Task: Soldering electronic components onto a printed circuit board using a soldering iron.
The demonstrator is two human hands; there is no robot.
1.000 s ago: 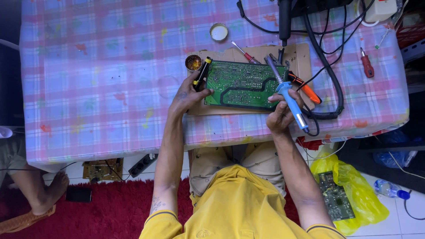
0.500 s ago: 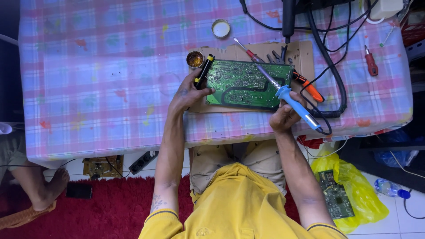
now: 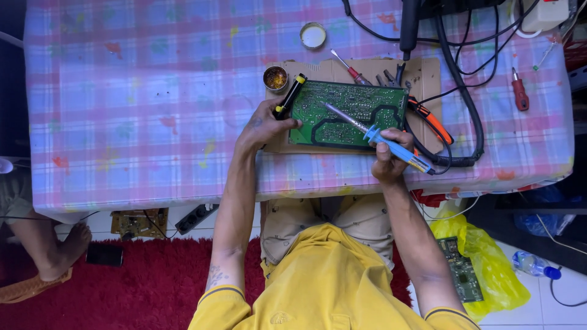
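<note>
A green circuit board [image 3: 361, 104] lies on a cardboard sheet [image 3: 428, 76] on the checked tablecloth. My left hand [image 3: 266, 125] rests at the board's left edge, fingers around a black and yellow tool [image 3: 290, 95]. My right hand [image 3: 386, 160] grips a blue soldering iron [image 3: 397, 148], whose metal tip lies over the middle of the board.
A small tin of flux [image 3: 276, 77] and a round lid [image 3: 313, 35] sit beyond the board. Red screwdrivers [image 3: 520, 91], orange-handled pliers [image 3: 431, 119] and black cables [image 3: 465, 91] crowd the right side. Another person's foot [image 3: 64, 247] is on the red rug at left. A yellow bag [image 3: 483, 263] lies on the floor.
My right hand has swung the soldering iron leftwards, so its tip now lies lower over the middle of the board. My left hand stays at the board's left edge.
</note>
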